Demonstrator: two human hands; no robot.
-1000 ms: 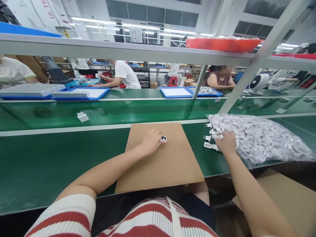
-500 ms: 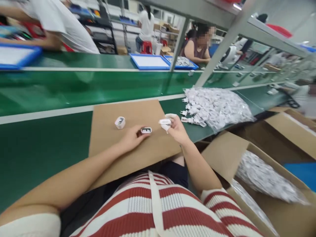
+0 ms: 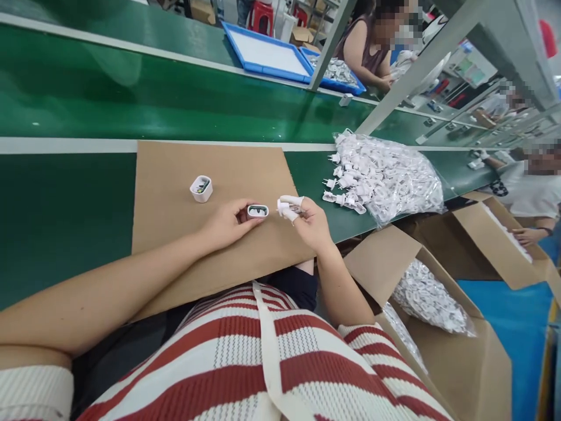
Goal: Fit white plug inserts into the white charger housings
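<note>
Over a brown cardboard sheet (image 3: pixel 170 169), my left hand (image 3: pixel 230 225) is closed on a white charger housing (image 3: pixel 258 211). Its open end faces me, and parts show inside. Just to the right, my right hand (image 3: pixel 312 219), with white finger covers on thumb and finger, pinches a small white plug piece (image 3: pixel 284 208). A short gap separates the plug piece from the housing. Another white charger housing (image 3: pixel 201 189) stands on the cardboard to the left, open side up, with a circuit board visible inside.
A clear bag of white plug pieces (image 3: pixel 390 175) spills on the green bench at right. Below it stands an open carton (image 3: pixel 473 356) with another filled bag. Blue trays (image 3: pixel 267 55) lie beyond the green belt (image 3: pixel 175 99). Co-workers sit across and at far right.
My right hand has turned the plug piece so it points left toward the housing. The left hand still holds the housing. The camera view has tilted down.
</note>
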